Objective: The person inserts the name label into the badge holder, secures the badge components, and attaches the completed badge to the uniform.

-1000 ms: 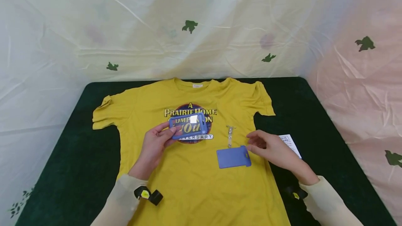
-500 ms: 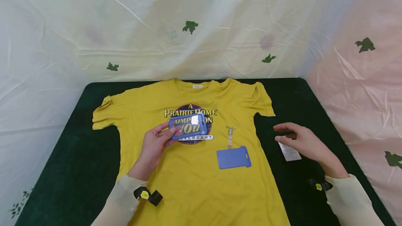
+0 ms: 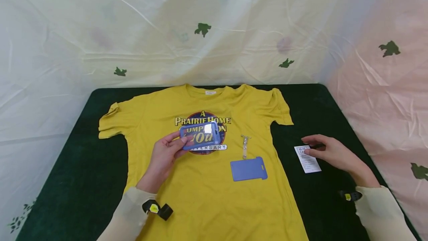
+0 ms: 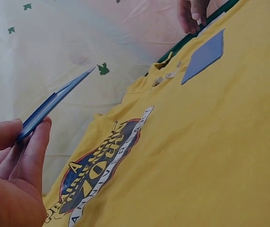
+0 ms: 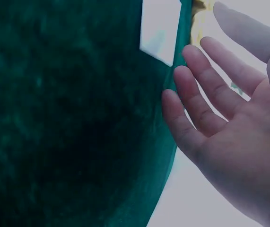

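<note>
dark green table (image 3: pixel 67 181), pale sheet (image 3: pixel 150 21) behind, yellow t-shirt (image 3: pixel 204 200) spread flat. right hand (image 3: pixel 331 155) has shifted from beside the blue panel (image 3: pixel 248 169) on the shirt out to the white card (image 3: pixel 310 164) lying on the table; fingers loosely bent, parted, nothing gripped, contact unclear. left hand (image 3: pixel 164 151) unchanged, pinching the clear blue-edged holder (image 3: pixel 200 136) above the shirt. so work seems to have turned to the card, not picked up yet.
</note>
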A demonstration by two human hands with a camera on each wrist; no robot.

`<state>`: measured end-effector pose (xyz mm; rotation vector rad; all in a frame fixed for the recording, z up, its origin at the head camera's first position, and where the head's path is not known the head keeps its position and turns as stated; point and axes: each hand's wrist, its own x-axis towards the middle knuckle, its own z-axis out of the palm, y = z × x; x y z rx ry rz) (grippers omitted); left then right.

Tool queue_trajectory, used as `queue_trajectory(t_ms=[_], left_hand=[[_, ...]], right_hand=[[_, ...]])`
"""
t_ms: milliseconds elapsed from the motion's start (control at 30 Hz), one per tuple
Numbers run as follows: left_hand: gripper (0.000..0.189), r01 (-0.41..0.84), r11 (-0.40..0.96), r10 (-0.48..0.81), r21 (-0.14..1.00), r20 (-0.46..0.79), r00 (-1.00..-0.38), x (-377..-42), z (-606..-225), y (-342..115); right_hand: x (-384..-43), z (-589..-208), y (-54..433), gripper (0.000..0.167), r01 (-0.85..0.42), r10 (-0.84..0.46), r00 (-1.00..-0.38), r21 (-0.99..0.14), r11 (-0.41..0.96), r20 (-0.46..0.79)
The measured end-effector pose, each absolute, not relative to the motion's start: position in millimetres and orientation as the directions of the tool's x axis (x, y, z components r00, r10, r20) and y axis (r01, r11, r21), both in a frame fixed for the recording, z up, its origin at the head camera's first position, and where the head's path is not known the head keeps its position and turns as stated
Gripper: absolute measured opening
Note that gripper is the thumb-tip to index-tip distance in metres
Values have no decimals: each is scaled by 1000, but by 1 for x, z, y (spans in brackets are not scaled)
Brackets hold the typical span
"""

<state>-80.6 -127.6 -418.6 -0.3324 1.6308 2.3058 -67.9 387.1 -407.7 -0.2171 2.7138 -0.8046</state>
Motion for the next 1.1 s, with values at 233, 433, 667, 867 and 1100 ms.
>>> queue_trajectory(t_ms=[233,433,667,867,1100], left_hand=[[43,-372,-315,109,873,-356,-928,-80,-419,-127],[43,-367,-300,107,881,-351,-930,-81,-419,-128],[44,-364,-309,120,879,-344,-931,-80,-419,-127],[42,-364,-307,121,880,-343,-932,-80,-419,-127],[42,-367,-302,126,880,-345,-930,-81,-419,-128]], right_hand=[[-73,-417,395,48,-63,-236,-938,-544,837,-254],[-77,-422,394,44,-76,-232,-940,-511,856,-249],[-82,-423,392,40,-88,-245,-934,-497,863,-260],[-85,-423,393,33,-83,-242,-932,-491,867,-270],[-85,-422,394,19,-34,-188,-946,-496,868,-263]])
